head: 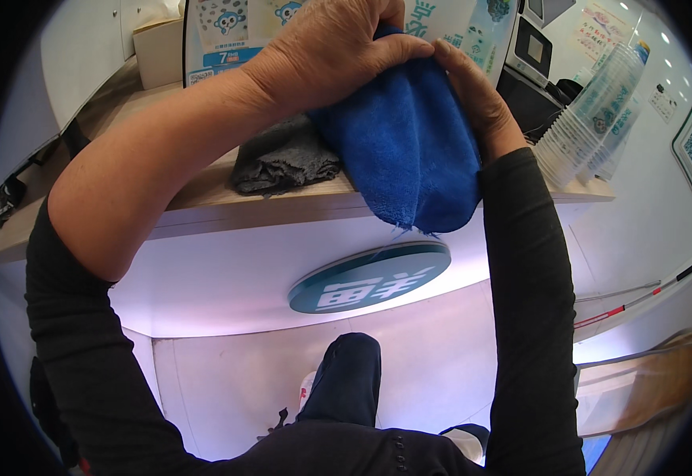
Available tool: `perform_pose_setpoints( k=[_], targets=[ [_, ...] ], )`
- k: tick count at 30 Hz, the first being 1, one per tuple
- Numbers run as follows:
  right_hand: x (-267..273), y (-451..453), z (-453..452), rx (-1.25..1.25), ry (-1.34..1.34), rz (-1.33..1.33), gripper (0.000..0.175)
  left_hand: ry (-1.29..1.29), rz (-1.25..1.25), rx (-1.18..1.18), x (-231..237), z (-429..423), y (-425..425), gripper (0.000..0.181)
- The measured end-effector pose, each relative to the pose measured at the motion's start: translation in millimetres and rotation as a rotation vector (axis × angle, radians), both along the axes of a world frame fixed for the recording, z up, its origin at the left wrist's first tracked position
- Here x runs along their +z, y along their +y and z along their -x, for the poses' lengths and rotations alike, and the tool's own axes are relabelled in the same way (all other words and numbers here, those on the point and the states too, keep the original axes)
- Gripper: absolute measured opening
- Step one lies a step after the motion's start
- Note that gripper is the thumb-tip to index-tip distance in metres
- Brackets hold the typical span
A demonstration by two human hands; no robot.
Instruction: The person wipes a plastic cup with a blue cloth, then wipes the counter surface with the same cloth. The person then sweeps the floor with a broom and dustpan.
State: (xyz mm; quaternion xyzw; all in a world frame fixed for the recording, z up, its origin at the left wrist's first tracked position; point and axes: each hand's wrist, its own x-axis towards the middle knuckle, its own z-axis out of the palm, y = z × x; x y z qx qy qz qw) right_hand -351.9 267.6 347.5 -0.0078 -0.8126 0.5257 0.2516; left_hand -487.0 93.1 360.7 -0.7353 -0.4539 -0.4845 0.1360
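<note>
A blue microfibre cloth (411,143) hangs from both my hands over the front edge of the wooden counter (203,199). My left hand (340,50) pinches its top, and the thumb almost meets the other thumb. My right hand (476,89) grips the cloth's upper right side. The cloth's frayed lower end dangles below the counter edge. A folded dark grey cloth (286,157) lies on the counter just left of the blue one. Behind my hands stands a printed menu board (227,35), partly covered by them.
Stacked clear plastic cups (589,119) lean at the counter's right end, near a black and white device (530,50). A cardboard box (158,53) sits back left. An oval sign (369,276) juts from the counter front. A red and black pole (637,300) lies right.
</note>
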Motion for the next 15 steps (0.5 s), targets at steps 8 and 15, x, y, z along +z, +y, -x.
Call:
perform_pose_setpoints(
  k=[8,15],
  targets=[
    [-3.0,-1.3,-11.3,-0.027,-0.023,-0.088,0.124,-0.082,-0.143,0.058,-1.5,4.5,10.2,0.059],
    [1.9,-5.0,-6.9,-0.046,-0.001,-0.191,0.11,-0.037,-0.094,0.126,-1.3,4.7,7.3,0.059]
  ],
)
